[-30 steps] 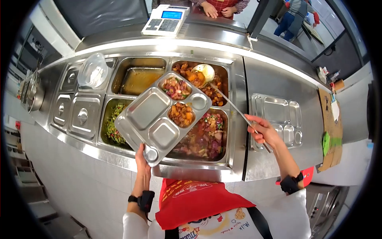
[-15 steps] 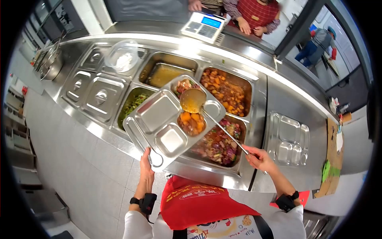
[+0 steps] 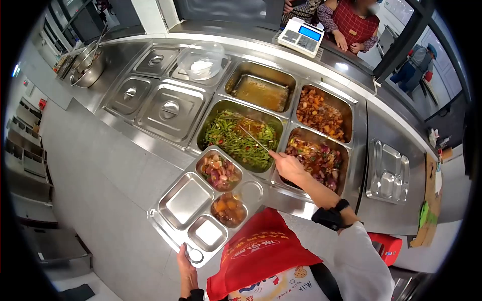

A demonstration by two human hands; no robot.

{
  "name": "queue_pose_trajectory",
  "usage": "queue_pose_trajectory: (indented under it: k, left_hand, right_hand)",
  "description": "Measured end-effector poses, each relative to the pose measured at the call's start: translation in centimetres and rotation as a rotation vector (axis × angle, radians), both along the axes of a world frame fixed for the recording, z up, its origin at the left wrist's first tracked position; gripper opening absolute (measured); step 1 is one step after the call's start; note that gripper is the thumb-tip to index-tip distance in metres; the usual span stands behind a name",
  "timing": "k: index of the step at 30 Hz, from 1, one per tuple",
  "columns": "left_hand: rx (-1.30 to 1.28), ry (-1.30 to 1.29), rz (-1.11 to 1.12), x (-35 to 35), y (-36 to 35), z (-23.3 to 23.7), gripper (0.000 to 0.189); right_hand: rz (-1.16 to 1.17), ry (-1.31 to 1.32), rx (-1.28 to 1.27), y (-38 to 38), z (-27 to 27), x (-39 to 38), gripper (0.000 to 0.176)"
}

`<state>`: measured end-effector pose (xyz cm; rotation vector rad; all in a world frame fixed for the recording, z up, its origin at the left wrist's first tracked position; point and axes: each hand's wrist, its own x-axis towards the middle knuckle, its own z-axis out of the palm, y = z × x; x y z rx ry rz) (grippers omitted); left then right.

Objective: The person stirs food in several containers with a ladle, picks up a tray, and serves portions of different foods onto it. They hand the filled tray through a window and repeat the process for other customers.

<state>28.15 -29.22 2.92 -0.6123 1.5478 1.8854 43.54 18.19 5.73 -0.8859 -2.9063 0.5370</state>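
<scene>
Head view, single frame.

- Right hand [image 3: 288, 166]: fingers clenched on the near end of the ladle [image 3: 253, 140].
- The ladle's long axis runs from the fingers toward the far left, across the greens pan [image 3: 241, 106]. Its bowl end is down among the greens and is not clearly seen.
- Left hand [image 3: 187, 265]: fingers grasp the near corner of the tray [image 3: 187, 200], thumb on top.
- The tray is held out past the near edge of the surface [image 3: 374, 120], just near-left of the greens pan. Its far corner overlaps that pan's near rim in view; I cannot tell whether they touch.
- Tray contents: onion mix [image 3: 219, 171] in the far well and stew [image 3: 228, 209] beside it. The round well [image 3: 251, 192], bare, lies closest to the right hand. The large well and the small near one are bare too.
- The right hand is the nearer one to the greens; the left is well apart, below the tray.

Surface: a broth pan [image 3: 261, 90] at the far side and two meat pans [image 3: 319, 113] toward the right end. Lidded pans [image 3: 170, 108] and a clear bowl [image 3: 202, 61] sit toward the left end, and stacked trays [image 3: 387, 170] at the right end.

Room: a terminal [image 3: 301, 36] stands on the far ledge, with a person's apron [image 3: 357, 22] behind it.
</scene>
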Motion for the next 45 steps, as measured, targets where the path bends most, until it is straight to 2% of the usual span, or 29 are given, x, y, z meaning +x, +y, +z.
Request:
queue_pose_trajectory:
  k: [2, 4, 6, 8, 10, 11, 14, 15, 18, 19, 23, 29, 31, 32, 34, 36, 37, 38, 41, 45]
  left_hand:
    - [0.003, 0.019, -0.025, -1.0, -2.3, -0.6, 0.034]
    - [0.030, 0.035, 0.021, -2.1, -3.1, -1.1, 0.035]
    - [0.050, 0.020, 0.035, -3.0, -3.0, -1.3, 0.035]
    - [0.048, -0.011, 0.028, -4.0, -2.5, -0.6, 0.035]
    - [0.075, 0.001, -0.006, -4.9, -2.2, -0.7, 0.037]
    - [0.077, 0.014, -0.011, -5.3, -1.8, -0.6, 0.038]
    - [0.068, -0.011, -0.043, -5.8, -2.1, -1.1, 0.044]
    - [0.064, 0.002, -0.050, -5.9, -2.2, -1.5, 0.045]
    - [0.070, 0.007, 0.013, -6.3, -1.9, -1.7, 0.044]
    - [0.073, -0.001, 0.053, -6.2, -1.9, -1.7, 0.043]
    - [0.088, -0.007, -0.022, -6.8, -1.1, -1.2, 0.034]
    - [0.200, 0.004, -0.110, -7.0, 1.2, -1.7, 0.037]
    - [0.150, -0.015, -0.075, -6.6, 2.4, -1.6, 0.039]
    - [0.129, -0.030, -0.068, -6.4, 3.3, -0.6, 0.039]
    - [0.163, 0.027, -0.084, -6.5, 4.5, -1.4, 0.037]
    - [0.199, 0.019, -0.113, -6.9, 6.2, -1.7, 0.033]
    - [0.189, 0.035, -0.130, -6.7, 7.9, -0.1, 0.031]
    - [0.176, 0.051, -0.147, -6.4, 9.2, 1.4, 0.029]
    - [0.269, 0.014, -0.209, -7.6, 12.4, 0.7, 0.026]
    - [0.418, -0.015, -0.267, -7.8, 19.2, 2.5, 0.028]
  right_hand:
    - [0.092, -0.022, -0.023, -2.6, 0.4, -0.7, 0.056]
    - [0.076, -0.112, -0.047, -4.5, 3.0, 0.6, 0.055]
    - [0.091, 0.041, -0.163, -3.8, 4.7, 2.8, 0.051]
    - [-0.059, 0.188, -0.316, -3.0, 7.0, 3.4, 0.040]
    - [-0.335, 0.099, -0.640, -1.4, 6.3, 3.4, 0.039]
    - [-0.574, 0.234, -1.183, -1.2, 5.7, 3.2, 0.039]
    - [-0.696, 0.349, -1.463, -3.7, 5.5, -0.9, 0.041]
    - [-0.671, 0.438, -1.617, -4.1, 4.7, -1.5, 0.041]
    - [-0.743, 0.607, -1.846, -5.0, 4.0, -0.9, 0.041]
    - [-0.729, 0.661, -1.872, -5.2, 3.7, 0.3, 0.040]
    - [-0.758, 0.743, -1.810, -6.7, 6.3, 3.2, 0.038]
    - [-0.787, 0.824, -1.796, -6.9, 6.0, 4.1, 0.038]
    - [-0.757, 0.835, -1.791, -7.5, 6.8, 5.0, 0.037]
    - [-0.707, 0.803, -1.744, -7.6, 7.6, 5.5, 0.035]
    - [-0.766, 0.784, -1.709, -8.6, 10.6, 6.0, 0.041]
    - [-0.692, 0.770, -1.773, -9.1, 12.8, 7.3, 0.042]
    - [-0.659, 0.762, -1.807, -9.3, 13.6, 8.2, 0.042]
    - [-0.660, 0.729, -1.839, -9.5, 14.1, 9.1, 0.042]
    - [-0.597, 0.660, -1.919, -10.3, 15.4, 10.8, 0.043]
    - [-0.511, 0.532, -1.828, -11.4, 15.5, 12.9, 0.045]
